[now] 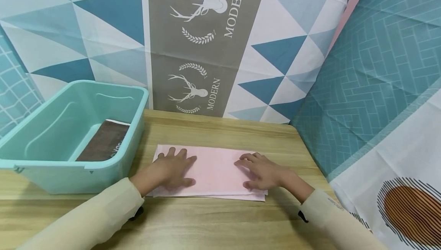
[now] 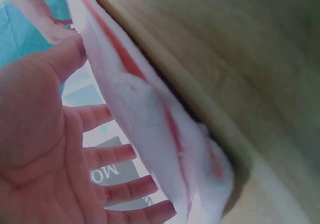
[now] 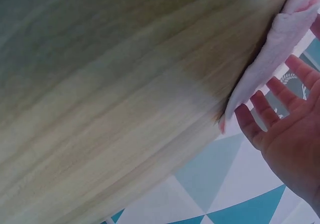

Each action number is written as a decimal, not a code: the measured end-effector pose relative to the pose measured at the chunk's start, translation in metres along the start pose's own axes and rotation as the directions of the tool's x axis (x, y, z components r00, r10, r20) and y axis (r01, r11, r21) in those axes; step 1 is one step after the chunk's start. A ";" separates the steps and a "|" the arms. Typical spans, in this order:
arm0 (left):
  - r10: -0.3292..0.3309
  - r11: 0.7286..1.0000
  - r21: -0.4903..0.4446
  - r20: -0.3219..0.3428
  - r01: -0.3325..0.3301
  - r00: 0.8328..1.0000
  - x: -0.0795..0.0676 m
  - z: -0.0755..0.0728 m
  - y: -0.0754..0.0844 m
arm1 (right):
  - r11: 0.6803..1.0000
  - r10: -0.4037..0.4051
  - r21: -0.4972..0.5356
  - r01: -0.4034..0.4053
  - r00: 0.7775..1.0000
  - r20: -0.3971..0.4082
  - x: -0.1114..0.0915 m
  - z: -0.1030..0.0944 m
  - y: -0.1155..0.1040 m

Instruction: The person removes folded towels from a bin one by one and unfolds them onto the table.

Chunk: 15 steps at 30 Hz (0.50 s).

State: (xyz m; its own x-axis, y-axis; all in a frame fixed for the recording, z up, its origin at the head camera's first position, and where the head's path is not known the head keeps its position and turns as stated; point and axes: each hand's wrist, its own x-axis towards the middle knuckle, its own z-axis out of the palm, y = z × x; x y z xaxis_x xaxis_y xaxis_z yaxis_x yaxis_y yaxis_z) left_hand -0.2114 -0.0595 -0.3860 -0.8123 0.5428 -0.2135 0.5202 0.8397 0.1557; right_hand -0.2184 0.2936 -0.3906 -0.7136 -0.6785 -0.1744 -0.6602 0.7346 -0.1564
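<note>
Wood-grain table (image 1: 210, 223); pink cloth (image 1: 214, 171) under both hands (image 1: 172, 169) (image 1: 262, 171)

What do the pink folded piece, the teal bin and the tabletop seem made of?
Pink folded piece: matte fabric, possibly towelling, given its soft, fuzzy-looking folds. Teal bin: likely moulded plastic, smooth with rounded corners. Tabletop: wood or wood-look laminate, low sheen; grain shows, but not which.

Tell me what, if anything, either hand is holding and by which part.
Nothing is held. The bare left hand and bare right hand only touch the folded, rectangular pink cloth from above, near its left and right ends.
</note>
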 end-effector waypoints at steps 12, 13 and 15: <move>0.165 0.986 0.029 -0.109 -0.163 0.980 -0.020 0.000 -0.005 | 0.993 -0.058 -0.107 0.051 0.996 -0.062 -0.013 0.005 -0.005; 0.181 0.983 0.022 -0.110 -0.180 0.977 -0.022 0.000 -0.006 | 0.992 -0.067 -0.113 0.059 0.995 -0.071 -0.015 0.005 -0.005; 0.203 0.979 -0.001 -0.102 -0.205 0.974 -0.028 0.000 -0.007 | 0.991 -0.082 -0.108 0.073 0.993 -0.083 -0.019 0.006 -0.004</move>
State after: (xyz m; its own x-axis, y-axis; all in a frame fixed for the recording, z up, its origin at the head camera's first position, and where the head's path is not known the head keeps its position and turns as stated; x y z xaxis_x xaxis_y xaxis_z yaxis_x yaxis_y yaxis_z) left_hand -0.1920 -0.0806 -0.3809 -0.7121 0.6978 -0.0775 0.6752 0.7108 0.1969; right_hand -0.2009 0.3031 -0.3921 -0.6739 -0.7345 -0.0801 -0.7320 0.6784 -0.0628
